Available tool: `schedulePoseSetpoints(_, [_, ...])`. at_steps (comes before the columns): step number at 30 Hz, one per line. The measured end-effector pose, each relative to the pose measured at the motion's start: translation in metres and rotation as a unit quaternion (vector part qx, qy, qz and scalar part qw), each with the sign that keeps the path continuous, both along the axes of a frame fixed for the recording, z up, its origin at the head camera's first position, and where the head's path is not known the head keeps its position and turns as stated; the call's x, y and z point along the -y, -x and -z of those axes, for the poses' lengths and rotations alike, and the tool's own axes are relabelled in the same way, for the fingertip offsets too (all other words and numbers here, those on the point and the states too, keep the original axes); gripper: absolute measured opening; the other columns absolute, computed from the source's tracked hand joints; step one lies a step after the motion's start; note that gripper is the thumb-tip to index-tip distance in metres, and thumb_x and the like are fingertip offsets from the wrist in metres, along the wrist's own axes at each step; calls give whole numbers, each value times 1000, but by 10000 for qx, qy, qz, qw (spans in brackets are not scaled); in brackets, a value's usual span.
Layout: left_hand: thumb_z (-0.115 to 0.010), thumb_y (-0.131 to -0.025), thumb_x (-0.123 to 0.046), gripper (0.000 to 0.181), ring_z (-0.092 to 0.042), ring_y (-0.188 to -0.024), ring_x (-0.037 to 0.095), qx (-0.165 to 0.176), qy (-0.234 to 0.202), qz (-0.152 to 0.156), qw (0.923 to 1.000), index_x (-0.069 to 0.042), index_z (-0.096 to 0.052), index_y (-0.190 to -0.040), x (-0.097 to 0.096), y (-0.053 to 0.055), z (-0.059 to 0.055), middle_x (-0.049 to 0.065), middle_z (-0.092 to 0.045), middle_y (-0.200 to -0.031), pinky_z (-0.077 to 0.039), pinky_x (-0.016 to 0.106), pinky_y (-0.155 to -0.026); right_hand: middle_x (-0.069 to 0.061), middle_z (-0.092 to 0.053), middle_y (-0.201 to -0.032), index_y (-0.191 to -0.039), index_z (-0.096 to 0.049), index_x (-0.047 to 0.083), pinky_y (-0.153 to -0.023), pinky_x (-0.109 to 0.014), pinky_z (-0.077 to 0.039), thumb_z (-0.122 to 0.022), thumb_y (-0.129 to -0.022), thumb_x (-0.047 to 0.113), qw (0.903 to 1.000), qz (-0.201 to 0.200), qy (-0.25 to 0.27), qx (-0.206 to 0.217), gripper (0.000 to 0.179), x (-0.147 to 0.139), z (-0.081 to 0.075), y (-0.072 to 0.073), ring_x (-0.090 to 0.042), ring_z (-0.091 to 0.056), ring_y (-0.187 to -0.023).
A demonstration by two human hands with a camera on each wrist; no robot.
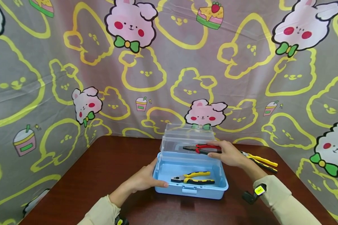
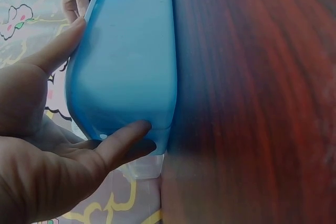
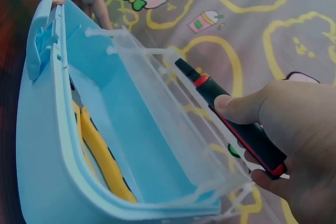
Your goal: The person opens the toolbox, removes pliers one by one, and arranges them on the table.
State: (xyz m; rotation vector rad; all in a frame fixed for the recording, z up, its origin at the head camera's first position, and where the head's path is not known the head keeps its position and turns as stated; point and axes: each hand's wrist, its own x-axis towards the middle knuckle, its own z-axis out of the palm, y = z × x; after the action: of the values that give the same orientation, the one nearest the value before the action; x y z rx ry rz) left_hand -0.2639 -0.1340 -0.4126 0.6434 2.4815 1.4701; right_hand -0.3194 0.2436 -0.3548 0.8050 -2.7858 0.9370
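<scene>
A light blue toolbox [image 1: 171, 191] stands on the table, its clear lid [image 1: 189, 135] swung back. My left hand [image 1: 143, 178] grips the box's left end, thumb on the front rim and fingers along the outer side. In my right hand [image 1: 229, 153] is a pair of red-and-black pliers [image 1: 197, 150], raised above the rear of the box in front of the lid. The right wrist view shows my thumb pressing on a handle of these pliers [image 3: 239, 121]. Yellow-and-black pliers [image 1: 197, 181] lie inside the box near its front wall.
Another pair of yellow-and-black pliers [image 1: 263, 159] lies on the table to the right, partly behind my right forearm. The dark reddish-brown table [image 1: 101, 168] ends at a patterned cloth [image 1: 146, 81] behind and at both sides.
</scene>
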Motion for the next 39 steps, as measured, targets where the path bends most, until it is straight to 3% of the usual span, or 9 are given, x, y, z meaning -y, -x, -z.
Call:
schedulePoseSetpoints(9, [-93, -78, -36, 125, -58, -119, 37, -39, -61, 57, 10000, -8, -9, -166, 0, 0, 0, 26, -48, -149, -47, 56, -98, -16, -70, -121, -142, -60, -1, -67, -35, -51, -80, -93, 19, 9996, 220, 124, -100, 57, -23, 0, -7, -25, -61, -83])
schedulePoseSetpoints(18, [-92, -79, -39, 125, -54, -125, 38, -24, 55, 15, 10000, -7, -8, -166, 1, -1, 2, 26, -42, -154, -45, 56, -101, -15, -69, -118, -138, -64, -1, -83, -52, -52, -82, -91, 20, 9971, 511, 41, -564, 54, -42, 3, -16, -34, -61, -100])
schedulePoseSetpoints(25, [-92, -79, -40, 126, -55, -123, 37, -60, 35, 28, 10000, -7, -7, -166, 1, 0, 4, 26, -44, -153, -45, 56, -100, -15, -67, -118, -140, -61, -1, -75, -40, -51, -81, -93, 23, 9967, 619, 133, -503, 57, -58, 2, -24, -28, -59, -95])
schedulePoseSetpoints(29, [-92, -78, -39, 126, -55, -123, 36, -83, 55, 22, 9999, -7, -8, -166, 0, 1, 4, 27, -44, -153, -46, 55, -100, -18, -66, -124, -142, -60, -2, -73, -39, -49, -80, -94, 23, 9954, 835, 177, -436, 58, -70, 2, -29, -31, -58, -98])
schedulePoseSetpoints(39, [-91, -79, -39, 124, -58, -120, 35, -27, 20, 23, 10000, -9, -10, -167, 0, 0, 1, 26, -49, -148, -47, 54, -98, -12, -63, -102, -140, -62, -1, -62, -34, -42, -80, -93, 25, 9899, 1336, 251, -392, 57, -96, 13, -35, -24, -54, -80])
